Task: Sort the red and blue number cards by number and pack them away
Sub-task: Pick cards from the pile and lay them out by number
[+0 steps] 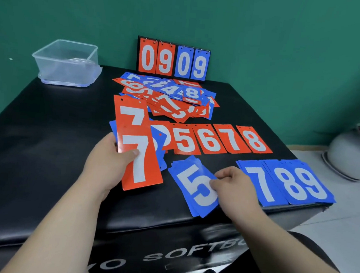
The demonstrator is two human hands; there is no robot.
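Right hand [233,183]: blue 5 stack [192,187] is pinched at its 3 o'clock edge.
Left hand [110,159]: red 7 cards [139,154] are gripped, thumb on top, at 10 o'clock.
Sorted rows: red 5–8 row [217,139] at 12 o'clock; blue 7–9 stacks [287,183] at 3 o'clock.
Unsorted heap [169,96]: farther, 12 o'clock.
Risk: the skewed 5 stack could be pushed off the bench [45,136] edge if tugged.

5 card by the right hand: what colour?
The 5 card at the right hand is blue with a white digit, best seen in the head view.
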